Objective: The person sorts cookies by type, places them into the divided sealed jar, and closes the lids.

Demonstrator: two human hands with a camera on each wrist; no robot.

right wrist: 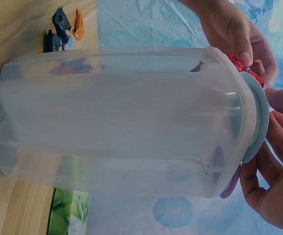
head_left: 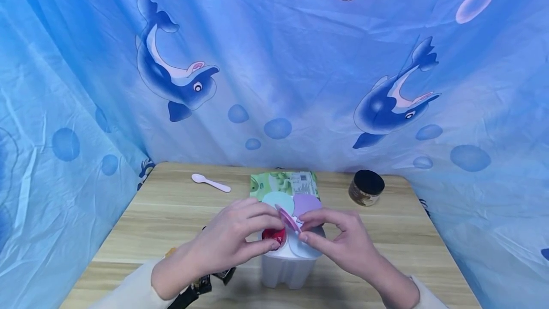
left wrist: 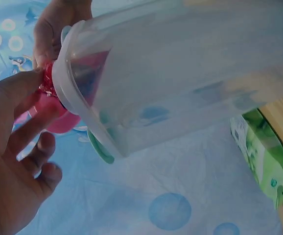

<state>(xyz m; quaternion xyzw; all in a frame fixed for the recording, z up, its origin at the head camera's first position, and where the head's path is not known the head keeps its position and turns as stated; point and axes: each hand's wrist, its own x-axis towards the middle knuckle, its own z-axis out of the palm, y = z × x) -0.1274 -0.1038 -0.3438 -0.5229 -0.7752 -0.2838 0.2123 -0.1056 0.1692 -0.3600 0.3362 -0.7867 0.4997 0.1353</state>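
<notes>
A tall translucent container (head_left: 285, 271) with round flip lids stands between my hands; a mint green lid (head_left: 278, 200), a purple lid (head_left: 306, 202) and a pale blue lid (head_left: 302, 246) lie flat on its top. The pink lid (head_left: 289, 218) is tilted up. My left hand (head_left: 233, 232) pinches a red shiny packet (head_left: 274, 236) at the opening beside it, its fingers reaching along the pink lid. With thumb and fingertips, my right hand (head_left: 339, 240) holds the pink lid's edge. The right fingertips' exact contact is partly hidden in the wrist views.
Behind the container lies a green pouch (head_left: 280, 182). A pale plastic spoon (head_left: 211, 183) is at the back left, and a black-lidded jar (head_left: 367, 188) at the back right. Black packets (right wrist: 57, 29) and an orange packet (right wrist: 79, 24) lie left of the container, partly under my left arm.
</notes>
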